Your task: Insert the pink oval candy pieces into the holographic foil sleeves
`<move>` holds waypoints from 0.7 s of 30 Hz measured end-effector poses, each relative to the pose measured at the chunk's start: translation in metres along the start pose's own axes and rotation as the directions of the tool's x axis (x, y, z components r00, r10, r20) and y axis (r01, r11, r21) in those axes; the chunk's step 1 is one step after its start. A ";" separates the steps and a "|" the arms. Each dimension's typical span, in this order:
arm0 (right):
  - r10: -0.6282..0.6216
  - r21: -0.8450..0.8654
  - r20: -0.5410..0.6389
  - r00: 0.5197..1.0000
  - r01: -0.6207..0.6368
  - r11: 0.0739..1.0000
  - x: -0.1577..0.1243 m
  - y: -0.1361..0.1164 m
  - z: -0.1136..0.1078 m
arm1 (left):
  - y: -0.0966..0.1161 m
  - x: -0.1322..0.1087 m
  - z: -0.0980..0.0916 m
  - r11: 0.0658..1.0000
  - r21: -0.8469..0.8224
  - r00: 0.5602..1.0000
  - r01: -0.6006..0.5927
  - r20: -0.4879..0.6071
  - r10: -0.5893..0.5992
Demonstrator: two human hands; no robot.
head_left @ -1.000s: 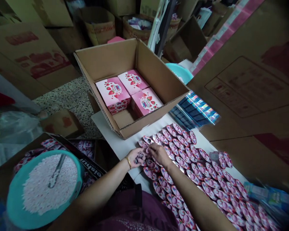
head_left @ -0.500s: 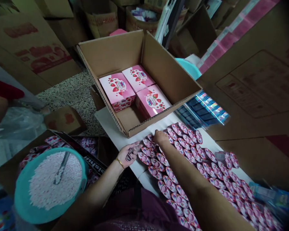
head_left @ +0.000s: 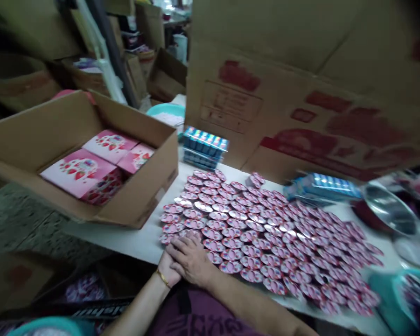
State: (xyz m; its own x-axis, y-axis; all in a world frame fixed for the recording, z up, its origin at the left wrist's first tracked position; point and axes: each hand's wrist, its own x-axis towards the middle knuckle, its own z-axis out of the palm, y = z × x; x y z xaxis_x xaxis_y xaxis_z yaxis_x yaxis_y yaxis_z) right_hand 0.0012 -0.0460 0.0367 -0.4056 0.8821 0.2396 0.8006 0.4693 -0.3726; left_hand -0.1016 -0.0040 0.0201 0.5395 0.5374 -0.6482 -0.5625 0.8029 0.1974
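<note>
Right hand (head_left: 191, 259) pressed over left hand (head_left: 166, 269) beside foil-topped pink cups (head_left: 252, 238) covering the surface (head_left: 126, 240), three pink boxes (head_left: 80, 172) in the carton (head_left: 140, 196).

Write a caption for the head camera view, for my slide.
The right hand lies over the left hand beside rows of pink oval foil packets.

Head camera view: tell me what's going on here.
A person's right hand lies over their left hand, at the near edge of rows of pink oval packs spread on a white table. Beside them, an open cardboard carton holds pink strawberry-print boxes.
</note>
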 end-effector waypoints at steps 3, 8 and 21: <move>0.043 -0.091 -0.125 0.991 -0.055 0.994 -0.041 0.019 -0.012 | -0.037 -0.003 0.022 0.982 0.060 0.980 0.177 0.086 -0.182; 0.101 -0.109 -0.303 0.948 -0.139 0.984 -0.127 0.063 -0.038 | -0.122 0.005 0.055 0.902 0.115 0.875 0.416 0.221 -0.432; 0.664 0.444 -0.744 -0.075 -0.798 0.407 -0.567 0.212 -0.282 | -0.422 0.026 0.209 0.549 0.625 0.629 0.555 0.117 -0.769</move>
State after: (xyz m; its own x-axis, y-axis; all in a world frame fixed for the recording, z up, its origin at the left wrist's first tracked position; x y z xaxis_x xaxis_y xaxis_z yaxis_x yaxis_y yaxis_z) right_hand 0.5252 -0.4581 0.0746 0.8903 0.2155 0.4011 0.4537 -0.4947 -0.7412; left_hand 0.2807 -0.2744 0.0732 0.8451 -0.2490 -0.4731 0.3818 0.9006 0.2078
